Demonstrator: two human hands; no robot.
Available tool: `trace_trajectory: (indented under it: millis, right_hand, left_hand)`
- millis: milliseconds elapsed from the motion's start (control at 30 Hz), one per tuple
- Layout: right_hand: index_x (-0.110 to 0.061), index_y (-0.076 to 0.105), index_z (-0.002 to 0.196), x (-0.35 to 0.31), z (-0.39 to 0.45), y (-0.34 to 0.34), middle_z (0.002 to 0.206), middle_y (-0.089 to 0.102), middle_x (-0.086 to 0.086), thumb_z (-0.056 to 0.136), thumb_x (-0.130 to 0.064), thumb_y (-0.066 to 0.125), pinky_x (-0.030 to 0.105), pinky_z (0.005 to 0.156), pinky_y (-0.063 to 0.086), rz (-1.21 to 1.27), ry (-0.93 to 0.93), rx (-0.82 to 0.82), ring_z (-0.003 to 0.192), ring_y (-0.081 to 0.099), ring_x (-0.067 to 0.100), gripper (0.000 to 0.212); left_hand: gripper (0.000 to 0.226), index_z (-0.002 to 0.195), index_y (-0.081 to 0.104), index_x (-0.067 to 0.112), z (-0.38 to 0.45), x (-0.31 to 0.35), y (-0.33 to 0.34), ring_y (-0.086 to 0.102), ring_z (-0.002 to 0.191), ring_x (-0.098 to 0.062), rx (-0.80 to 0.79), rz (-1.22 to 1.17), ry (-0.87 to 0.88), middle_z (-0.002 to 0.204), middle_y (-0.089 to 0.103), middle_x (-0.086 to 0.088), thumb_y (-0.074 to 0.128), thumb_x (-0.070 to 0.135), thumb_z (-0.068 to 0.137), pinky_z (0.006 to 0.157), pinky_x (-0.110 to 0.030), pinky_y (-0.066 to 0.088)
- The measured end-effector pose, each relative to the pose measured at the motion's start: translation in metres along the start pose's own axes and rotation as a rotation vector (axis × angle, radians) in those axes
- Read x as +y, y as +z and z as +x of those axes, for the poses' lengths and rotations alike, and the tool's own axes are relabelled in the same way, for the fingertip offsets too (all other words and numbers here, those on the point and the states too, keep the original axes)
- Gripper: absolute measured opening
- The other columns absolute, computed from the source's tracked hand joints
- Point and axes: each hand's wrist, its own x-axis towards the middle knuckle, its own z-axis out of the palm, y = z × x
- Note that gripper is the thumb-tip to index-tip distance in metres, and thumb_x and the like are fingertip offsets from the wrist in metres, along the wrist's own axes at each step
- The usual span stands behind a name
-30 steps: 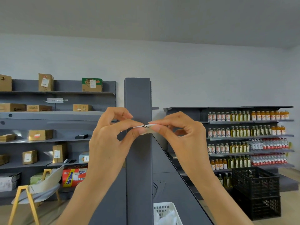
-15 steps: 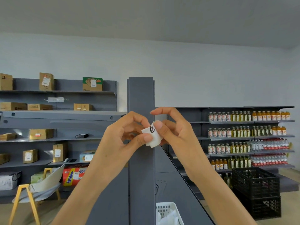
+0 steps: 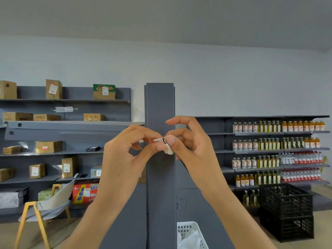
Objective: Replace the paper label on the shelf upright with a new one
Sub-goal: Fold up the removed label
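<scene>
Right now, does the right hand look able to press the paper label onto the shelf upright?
Probably yes: the right hand and left hand pinch the paper label directly before the shelf upright, nothing between.

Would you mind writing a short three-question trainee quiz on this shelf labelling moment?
1. True or false: the small white paper label is pinched by both the left hand and the right hand.
2. The label is held in front of: A) the tall grey metal shelf upright, B) the yellow-legged chair, C) the stacked black plastic crates.
3. Fill in: the white basket sits ____ the hands.

Key: 1 true; 2 A; 3 below.
</scene>
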Motion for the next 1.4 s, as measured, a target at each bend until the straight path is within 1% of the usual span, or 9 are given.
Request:
trace_trajectory:
  millis: [167, 433, 567, 767, 967, 1067, 1200, 1300, 1400]
  right_hand:
    - [-0.028, 0.055, 0.125, -0.004, -0.006, 0.001, 0.091, 0.078, 0.001, 0.089, -0.008, 0.072, 0.028, 0.088, 0.058, 0.019, -0.004, -0.018, 0.091, 0.075, 0.015, 0.044]
    - [-0.024, 0.062, 0.115, -0.005, -0.008, 0.000, 0.085, 0.080, -0.001, 0.086, -0.009, 0.076, 0.030, 0.082, 0.060, 0.031, 0.050, 0.083, 0.083, 0.077, 0.015, 0.035]
    - [-0.021, 0.066, 0.112, -0.007, -0.008, -0.003, 0.081, 0.080, 0.005, 0.085, -0.008, 0.076, 0.027, 0.083, 0.061, 0.091, 0.096, 0.077, 0.083, 0.078, 0.015, 0.032]
    - [-0.017, 0.071, 0.114, -0.014, -0.009, -0.015, 0.090, 0.081, 0.009, 0.094, -0.006, 0.064, 0.022, 0.084, 0.059, 0.228, 0.200, 0.010, 0.088, 0.078, 0.015, 0.024]
    - [-0.021, 0.071, 0.113, -0.009, -0.016, -0.030, 0.092, 0.081, 0.006, 0.086, -0.018, 0.071, 0.024, 0.088, 0.058, 0.214, 0.242, 0.028, 0.091, 0.077, 0.013, 0.026]
    - [-0.028, 0.068, 0.116, -0.011, -0.019, -0.037, 0.093, 0.081, 0.002, 0.075, -0.027, 0.075, 0.024, 0.092, 0.056, 0.162, 0.234, 0.039, 0.095, 0.076, 0.010, 0.041]
    - [-0.037, 0.062, 0.123, -0.015, -0.027, -0.051, 0.093, 0.081, -0.003, 0.076, -0.019, 0.078, 0.015, 0.091, 0.054, 0.106, 0.192, 0.073, 0.099, 0.074, 0.004, 0.053]
    - [-0.037, 0.064, 0.120, -0.014, -0.039, -0.062, 0.093, 0.081, 0.001, 0.079, -0.007, 0.079, 0.017, 0.087, 0.056, 0.075, 0.156, 0.125, 0.097, 0.076, 0.008, 0.053]
    - [-0.031, 0.066, 0.122, -0.007, -0.052, -0.072, 0.092, 0.082, 0.002, 0.078, -0.009, 0.079, 0.021, 0.089, 0.057, 0.041, 0.170, 0.149, 0.096, 0.076, 0.010, 0.051]
  left_hand:
    - [0.015, 0.096, 0.066, 0.045, -0.001, 0.000, -0.005, 0.066, 0.090, -0.007, 0.072, 0.001, -0.041, 0.103, 0.066, 0.024, 0.070, 0.037, 0.083, 0.072, -0.012, 0.051]
    - [0.026, 0.105, 0.071, 0.035, -0.007, 0.007, 0.001, 0.065, 0.090, -0.012, 0.083, 0.026, -0.024, 0.097, 0.070, 0.021, 0.069, 0.025, 0.081, 0.078, -0.015, 0.050]
    - [0.024, 0.098, 0.075, 0.026, -0.010, 0.012, 0.003, 0.065, 0.093, -0.014, 0.086, 0.012, 0.054, 0.096, 0.070, 0.005, 0.072, 0.009, 0.082, 0.080, -0.018, 0.049]
    - [0.032, 0.095, 0.073, 0.026, -0.012, 0.012, 0.012, 0.062, 0.099, -0.001, 0.104, 0.040, 0.116, 0.100, 0.067, 0.004, 0.069, -0.002, 0.081, 0.087, -0.010, 0.045]
    - [0.024, 0.102, 0.070, 0.036, -0.019, 0.017, 0.025, 0.062, 0.110, -0.009, 0.034, -0.127, 0.032, 0.108, 0.066, 0.012, 0.056, 0.022, 0.088, 0.090, -0.014, 0.047]
    - [0.019, 0.097, 0.073, 0.034, -0.019, 0.021, 0.033, 0.064, 0.103, -0.012, 0.040, -0.160, -0.015, 0.101, 0.067, 0.012, 0.067, 0.018, 0.088, 0.083, -0.015, 0.050]
    - [0.021, 0.106, 0.072, 0.025, -0.023, 0.025, 0.049, 0.065, 0.104, -0.017, 0.013, -0.176, -0.039, 0.106, 0.066, 0.013, 0.072, 0.017, 0.087, 0.087, -0.024, 0.053]
    - [0.020, 0.107, 0.072, 0.027, -0.034, 0.028, 0.065, 0.064, 0.103, -0.020, -0.006, -0.178, -0.044, 0.107, 0.064, 0.010, 0.069, 0.021, 0.088, 0.086, -0.028, 0.054]
    - [0.024, 0.109, 0.072, 0.025, -0.049, 0.031, 0.083, 0.064, 0.101, -0.019, -0.011, -0.219, -0.089, 0.107, 0.064, 0.009, 0.069, 0.016, 0.088, 0.087, -0.029, 0.054]
